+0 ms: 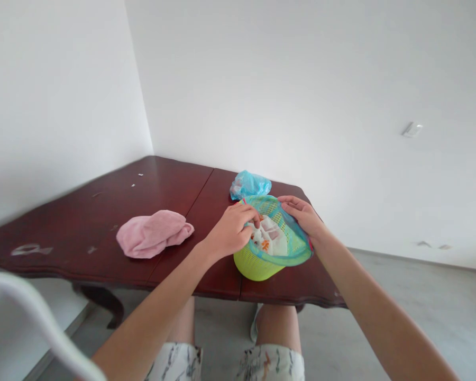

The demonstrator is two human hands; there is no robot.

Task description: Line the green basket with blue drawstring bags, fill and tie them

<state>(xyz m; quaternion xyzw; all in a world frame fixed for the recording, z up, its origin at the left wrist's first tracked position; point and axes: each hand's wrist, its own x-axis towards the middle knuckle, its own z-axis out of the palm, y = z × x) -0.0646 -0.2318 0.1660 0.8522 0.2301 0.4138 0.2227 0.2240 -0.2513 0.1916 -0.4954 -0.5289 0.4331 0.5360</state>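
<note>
A yellow-green plastic basket (257, 267) stands near the table's front edge. Blue sheer mesh (291, 259) with pinkish trim lies over its rim and lines part of the inside. Down in the basket are white, tissue-like packets (275, 238) with orange marks. At the left rim, my left hand (236, 227) is closed, its fingers bent inward over the basket; what lies between the fingertips is hidden. My right hand (303, 214) grips the mesh edge at the right rim, thumb toward the inside and palm outside.
The dark red wooden table (174, 180) reaches back to the white walls. A crumpled pink cloth (154, 233) lies left of the basket. Behind the basket sits a blue plastic bag (249, 185). A white curved chair part (35, 312) is at the lower left.
</note>
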